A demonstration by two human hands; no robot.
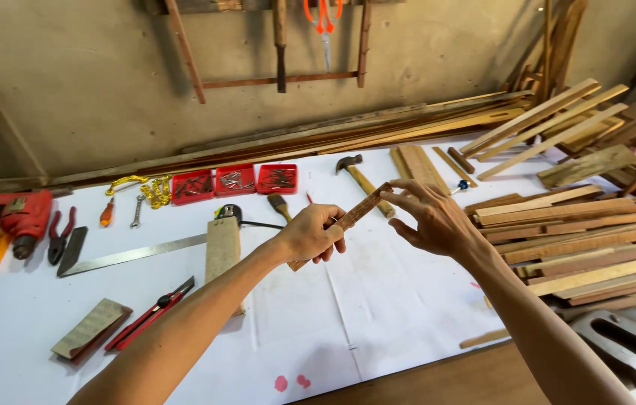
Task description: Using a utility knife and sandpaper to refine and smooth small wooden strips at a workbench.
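Above the white-covered bench [318, 315] I hold a short, thin wooden strip [359, 210] tilted up to the right. My left hand [310, 234] grips its lower end, fingers closed around it. My right hand [430, 217] pinches the upper end between thumb and fingertips, the other fingers spread. Behind the strip lies a hammer [359, 178] with a wooden handle.
A pile of wooden slats [580, 240] fills the right side. Three red trays of nails [235, 180] sit at the back. On the left lie a red drill [22, 217], pliers [59, 234], a steel square [134, 255], a wooden block [222, 247], a utility knife [153, 311] and a sanding block [91, 328].
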